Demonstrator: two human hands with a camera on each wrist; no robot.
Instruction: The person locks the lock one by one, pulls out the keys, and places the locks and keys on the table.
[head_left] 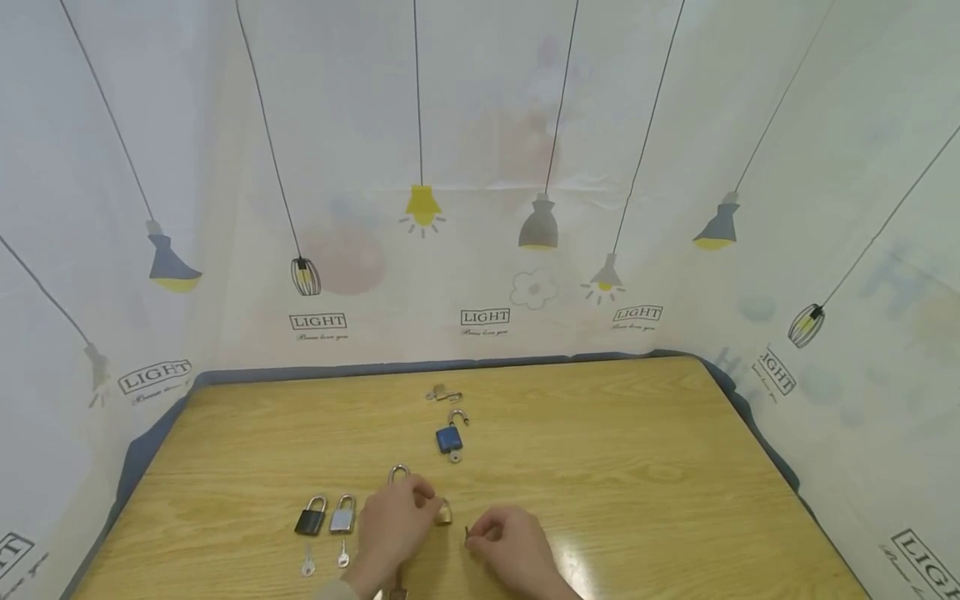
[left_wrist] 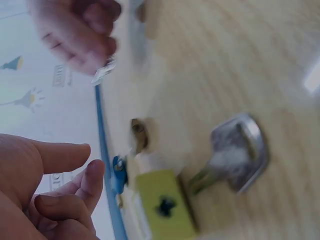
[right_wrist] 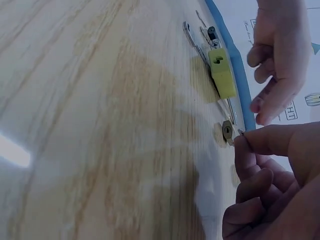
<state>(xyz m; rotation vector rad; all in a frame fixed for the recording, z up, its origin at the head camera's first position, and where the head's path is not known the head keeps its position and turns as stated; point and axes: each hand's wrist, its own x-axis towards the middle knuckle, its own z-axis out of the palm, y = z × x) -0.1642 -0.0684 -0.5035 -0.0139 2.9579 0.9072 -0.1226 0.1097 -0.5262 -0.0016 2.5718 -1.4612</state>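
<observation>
In the head view, a small brass padlock (head_left: 445,513) stands beside the fingertips of my left hand (head_left: 393,521). The left wrist view shows that hand (left_wrist: 50,195) with thumb and forefinger apart and nothing between them. My right hand (head_left: 513,546) pinches a small key (left_wrist: 105,72) by thumb and forefinger, to the right of the brass padlock (right_wrist: 228,131). Under my left hand and wrist lies a larger padlock, its shackle (head_left: 400,473) showing above; its yellow body (left_wrist: 165,205) and a key (left_wrist: 230,155) at its keyhole end appear in the left wrist view.
A black padlock (head_left: 311,518) and a silver padlock (head_left: 342,517) lie at the left, each with a key (head_left: 308,563) below it. Farther back are a blue padlock (head_left: 449,439), shackle swung out, and another small padlock (head_left: 444,393). A printed cloth (head_left: 480,275) surrounds the wooden table (head_left: 637,450).
</observation>
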